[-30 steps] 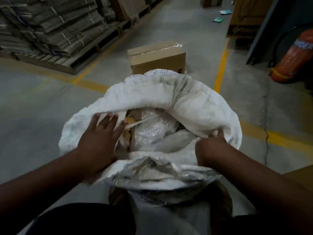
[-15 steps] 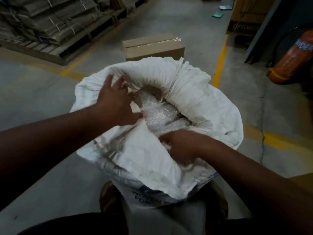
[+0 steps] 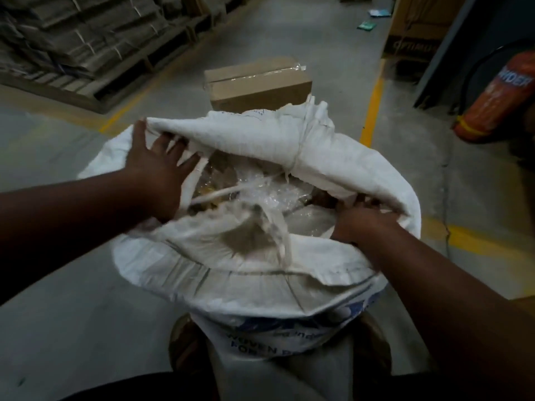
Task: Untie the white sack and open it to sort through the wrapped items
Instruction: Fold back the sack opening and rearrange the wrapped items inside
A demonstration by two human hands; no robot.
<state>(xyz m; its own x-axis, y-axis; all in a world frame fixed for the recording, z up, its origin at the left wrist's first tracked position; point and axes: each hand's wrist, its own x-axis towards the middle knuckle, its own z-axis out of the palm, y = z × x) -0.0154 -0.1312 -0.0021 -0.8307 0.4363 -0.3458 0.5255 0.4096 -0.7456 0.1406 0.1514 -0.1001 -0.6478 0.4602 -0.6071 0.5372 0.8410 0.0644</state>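
White sack (image 3: 249,273) standing upright on the concrete floor (image 3: 58,299) directly in front of the person, mouth open and rim rolled outward. Left hand (image 3: 157,175): fingers straight and spread, reaching under the far flap at the left of the mouth, thumb over the fabric edge. Right hand (image 3: 362,224): fingers curled into the rim at the right, gripping the fabric. Clear bubble-wrapped items (image 3: 260,195) show inside the opening between the hands. A string tie (image 3: 301,149) still cinches a bunched part of the far flap. Beyond the sack: a taped cardboard box (image 3: 257,85), a yellow floor line (image 3: 373,102), flattened cartons on a pallet (image 3: 72,39) far left, and an orange cylinder (image 3: 500,96) far right.
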